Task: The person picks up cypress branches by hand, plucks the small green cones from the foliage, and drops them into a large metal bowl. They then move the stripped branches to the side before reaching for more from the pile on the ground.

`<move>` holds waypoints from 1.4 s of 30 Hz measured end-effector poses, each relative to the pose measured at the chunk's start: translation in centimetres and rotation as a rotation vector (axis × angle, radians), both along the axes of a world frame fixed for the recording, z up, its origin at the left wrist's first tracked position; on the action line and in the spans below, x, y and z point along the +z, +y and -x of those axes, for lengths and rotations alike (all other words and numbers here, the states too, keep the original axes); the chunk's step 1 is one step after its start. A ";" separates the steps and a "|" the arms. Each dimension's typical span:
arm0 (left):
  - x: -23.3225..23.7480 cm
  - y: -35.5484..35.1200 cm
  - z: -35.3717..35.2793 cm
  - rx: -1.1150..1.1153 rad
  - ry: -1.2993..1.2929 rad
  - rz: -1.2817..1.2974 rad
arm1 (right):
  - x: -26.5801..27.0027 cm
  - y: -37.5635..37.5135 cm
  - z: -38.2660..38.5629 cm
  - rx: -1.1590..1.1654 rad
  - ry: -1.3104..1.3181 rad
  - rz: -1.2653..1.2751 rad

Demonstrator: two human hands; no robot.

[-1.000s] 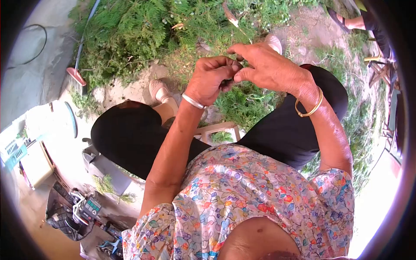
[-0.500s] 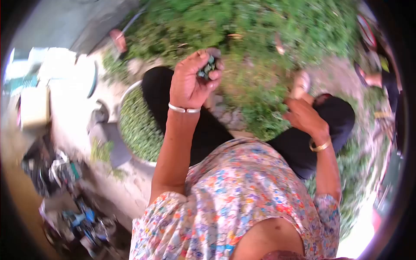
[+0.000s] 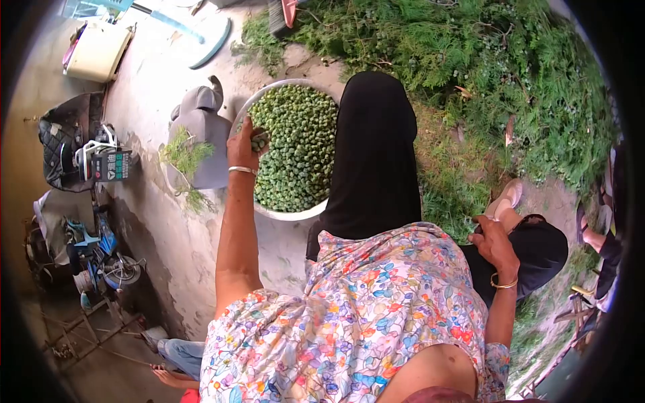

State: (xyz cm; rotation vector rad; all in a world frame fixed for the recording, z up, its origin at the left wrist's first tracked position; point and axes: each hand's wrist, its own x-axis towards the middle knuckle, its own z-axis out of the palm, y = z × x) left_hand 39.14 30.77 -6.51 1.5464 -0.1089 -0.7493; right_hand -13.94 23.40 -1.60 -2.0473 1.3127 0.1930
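Note:
Small round green seed cones (image 3: 295,151) fill a wide pale basin (image 3: 299,216) left of my legs. Over the basin's left side, my left hand (image 3: 244,144) curls around a few of these cones, its fingers partly hidden. My right hand (image 3: 496,245) is by my right knee with its fingers bent inward. Something small and dark shows at its fingertips, too small to name. Green leafy branches (image 3: 463,195) lie on the ground just beyond that hand.
A large heap of cut evergreen branches (image 3: 524,74) spreads ahead. A grey stool-like object (image 3: 201,144) with a sprig (image 3: 185,158) on it stands left of the basin. A toy motorbike (image 3: 111,258) is farther left. Other people's legs (image 3: 178,352) and feet (image 3: 591,235) show at both sides.
My left hand has moved from above my lap, where it held cones, out left over the basin. The view has swung left, bringing the whole basin in. My right hand stays by my knee.

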 end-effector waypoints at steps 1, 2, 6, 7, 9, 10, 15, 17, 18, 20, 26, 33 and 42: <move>-1.4 0.9 -1.1 -0.015 -0.043 -0.104 | 0.2 0.1 -0.1 -0.001 0.020 -0.020; -2.9 1.6 -2.1 -0.013 -0.036 -0.102 | 0.1 0.2 0.0 0.002 0.027 -0.018; -6.1 3.1 -3.6 -0.031 -0.164 -0.275 | 0.2 0.9 0.3 -0.003 0.052 0.061; -7.0 3.3 -4.0 -0.107 -0.308 -0.319 | 0.4 1.2 0.3 -0.013 0.059 0.079; -10.9 4.0 -5.8 -0.304 -0.628 -0.423 | -0.9 1.5 0.5 0.056 0.010 0.138; -10.9 3.4 -4.4 -0.364 -0.821 -0.549 | -1.0 2.0 1.7 0.109 -0.022 0.199; -15.8 3.4 -1.4 -0.470 -1.049 -0.692 | 2.2 4.3 0.1 0.008 -0.006 0.207; -14.7 2.8 0.1 -0.462 -1.094 -0.833 | 4.1 4.7 -1.0 -0.049 0.088 0.012; -14.8 2.7 0.4 -0.428 -1.106 -0.823 | 4.7 4.9 -1.3 -0.065 0.107 0.015; -14.6 2.7 0.6 -0.426 -1.100 -0.811 | 5.3 5.4 -1.7 -0.105 0.177 -0.036; -13.7 2.8 0.6 -0.544 -1.115 -0.817 | 6.0 6.8 -2.7 -0.064 0.095 0.088; -12.3 2.6 2.6 -0.550 -1.092 -0.885 | 5.9 6.1 -4.3 -0.062 0.049 -0.083; -14.4 2.9 2.3 -0.513 -1.157 -0.907 | 6.0 7.0 -4.6 -0.083 0.015 0.032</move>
